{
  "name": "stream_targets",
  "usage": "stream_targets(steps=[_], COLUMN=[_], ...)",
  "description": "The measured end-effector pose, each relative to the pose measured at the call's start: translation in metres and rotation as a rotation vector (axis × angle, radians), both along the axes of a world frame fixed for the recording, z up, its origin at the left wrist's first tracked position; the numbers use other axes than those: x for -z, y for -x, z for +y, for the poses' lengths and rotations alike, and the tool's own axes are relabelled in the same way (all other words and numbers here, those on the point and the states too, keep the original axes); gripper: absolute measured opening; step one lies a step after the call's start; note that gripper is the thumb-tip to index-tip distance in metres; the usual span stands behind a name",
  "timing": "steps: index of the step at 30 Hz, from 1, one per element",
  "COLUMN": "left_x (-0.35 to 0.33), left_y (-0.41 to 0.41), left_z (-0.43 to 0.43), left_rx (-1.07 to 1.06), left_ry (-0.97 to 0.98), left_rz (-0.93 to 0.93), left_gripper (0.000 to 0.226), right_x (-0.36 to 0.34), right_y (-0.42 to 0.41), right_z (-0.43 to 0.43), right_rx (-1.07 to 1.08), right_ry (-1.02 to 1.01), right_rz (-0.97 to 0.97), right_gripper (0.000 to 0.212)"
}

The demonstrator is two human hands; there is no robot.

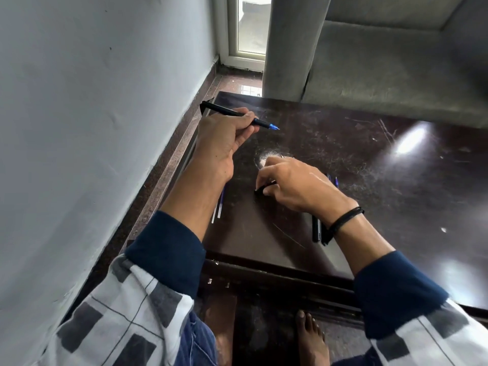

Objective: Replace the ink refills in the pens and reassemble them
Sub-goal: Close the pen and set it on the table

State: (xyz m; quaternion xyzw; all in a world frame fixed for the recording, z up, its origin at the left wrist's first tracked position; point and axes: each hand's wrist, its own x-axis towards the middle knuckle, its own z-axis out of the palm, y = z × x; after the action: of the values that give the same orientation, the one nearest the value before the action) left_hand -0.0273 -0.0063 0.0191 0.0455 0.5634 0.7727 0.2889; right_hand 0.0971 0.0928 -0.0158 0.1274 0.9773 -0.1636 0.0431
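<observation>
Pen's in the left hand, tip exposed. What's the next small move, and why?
Probably lift the small black piece the right hand pinches and bring it to the pen: its blue refill tip juts out bare in the left hand.

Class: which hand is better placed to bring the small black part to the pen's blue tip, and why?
Right. The right hand pinches the small black part on the table; the left hand is busy gripping the pen, whose blue tip points toward the right.

Gripping black pen (221, 110) in left hand (221, 140), blue tip pointing right. Pinching small black piece (264, 186) on dark table (369, 186) with right hand (295, 182). Beside left wrist, two refills (218, 211).
</observation>
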Motion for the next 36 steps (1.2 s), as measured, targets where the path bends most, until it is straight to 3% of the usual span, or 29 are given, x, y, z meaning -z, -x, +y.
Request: stream_targets(steps=[7,13,36], left_x=[0.002,0.002,0.004], left_y=[0.001,-0.004,-0.003], left_z=[0.000,0.003,0.004], left_rx=[0.040,0.080,0.095], left_ry=[0.024,0.052,0.081], left_rz=[0.028,0.084,0.113], left_gripper=[0.011,0.014,0.014], right_x=[-0.006,-0.006,-0.014], right_y=[-0.007,-0.007,-0.008], right_z=[0.041,0.039,0.034], right_rx=[0.521,0.477,0.453], right_ry=[0.325,0.413,0.385], right_rz=[0.299,0.328,0.339], right_gripper=[0.008,0.008,0.006])
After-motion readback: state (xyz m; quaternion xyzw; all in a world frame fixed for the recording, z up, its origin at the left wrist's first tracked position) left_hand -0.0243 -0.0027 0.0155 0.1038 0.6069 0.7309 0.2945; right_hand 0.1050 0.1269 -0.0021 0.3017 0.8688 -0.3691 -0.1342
